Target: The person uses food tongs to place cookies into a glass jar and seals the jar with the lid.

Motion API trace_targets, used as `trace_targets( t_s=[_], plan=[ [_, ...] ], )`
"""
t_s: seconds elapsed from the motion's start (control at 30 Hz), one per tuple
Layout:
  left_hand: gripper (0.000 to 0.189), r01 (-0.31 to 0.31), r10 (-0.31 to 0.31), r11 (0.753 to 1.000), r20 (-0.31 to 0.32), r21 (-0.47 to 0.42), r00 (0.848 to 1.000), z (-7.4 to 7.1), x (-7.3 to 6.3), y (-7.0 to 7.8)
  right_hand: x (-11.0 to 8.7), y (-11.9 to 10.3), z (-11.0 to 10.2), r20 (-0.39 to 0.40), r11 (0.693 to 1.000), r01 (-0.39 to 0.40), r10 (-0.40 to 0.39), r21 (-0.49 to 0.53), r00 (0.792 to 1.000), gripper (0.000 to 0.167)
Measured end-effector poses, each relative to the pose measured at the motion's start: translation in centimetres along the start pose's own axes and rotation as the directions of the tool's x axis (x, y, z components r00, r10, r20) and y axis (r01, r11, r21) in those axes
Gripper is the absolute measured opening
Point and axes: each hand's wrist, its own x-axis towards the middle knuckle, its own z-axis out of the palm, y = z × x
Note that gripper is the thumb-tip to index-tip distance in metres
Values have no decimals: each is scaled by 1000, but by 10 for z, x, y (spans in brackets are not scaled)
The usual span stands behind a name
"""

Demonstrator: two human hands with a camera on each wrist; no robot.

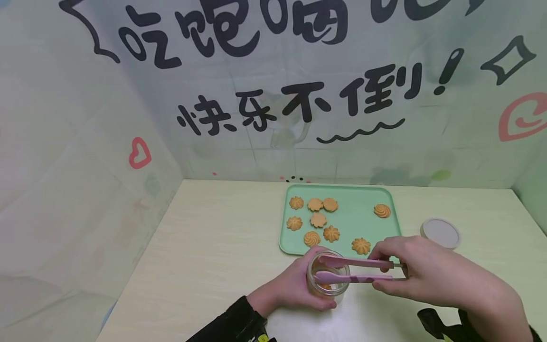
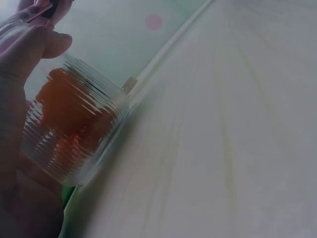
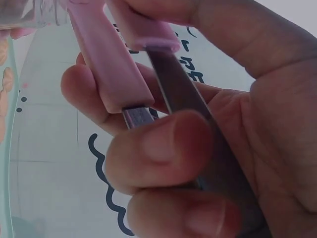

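My left hand (image 1: 297,285) grips a ribbed glass jar (image 2: 74,121) around its side, near the tray's front edge. Orange-brown cookies (image 2: 64,101) lie inside, partly blurred by the ribbed glass. With fingers and thumb on either arm, my right hand (image 1: 436,270) holds pink tongs (image 1: 361,262) with metal arms. The tongs' two pink tips stand apart over the jar's open mouth; no cookie shows between them. How deep the tips reach is hard to tell. In the right wrist view, the fingers curl round the metal part of the tongs (image 3: 183,89).
Behind the jar lies a mint-green tray (image 1: 354,199) with several cookies (image 1: 318,220), mostly on its left half. A round white lid (image 1: 441,232) rests on the table (image 1: 213,228) right of the tray. A printed cloth (image 1: 256,156) stands along the table's back edge.
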Motion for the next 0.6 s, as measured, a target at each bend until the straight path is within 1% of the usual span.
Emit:
trace_targets(
  t_s=[0.17,0.27,0.37,0.43,0.47,0.53,0.6],
  plan=[
    [90,-13,13,1000,2,18,1000,0,0,-1,1,-1,-2,18,999,-33,32,16,999,22],
    [92,-4,4,999,-4,42,1000,0,-1,-1,1,-1,-4,0,999,-24,24,30,1000,23],
    [95,2,-1,997,-11,71,1000,0,-1,0,-1,1,-8,-64,1000,18,-16,22,998,24],
    [94,-13,15,996,-14,88,1000,0,-1,1,-2,5,-11,-129,999,35,-37,-13,991,26],
    [93,-28,30,995,-14,95,999,0,0,1,-2,7,-13,-149,1000,21,-23,-15,989,27],
    [90,-74,75,991,-10,110,997,0,1,1,-2,14,-18,-176,999,-31,29,-9,984,29],
    [87,-108,111,986,-12,131,994,-1,1,0,-1,23,-22,-180,992,-123,121,4,976,30]
  ],
)
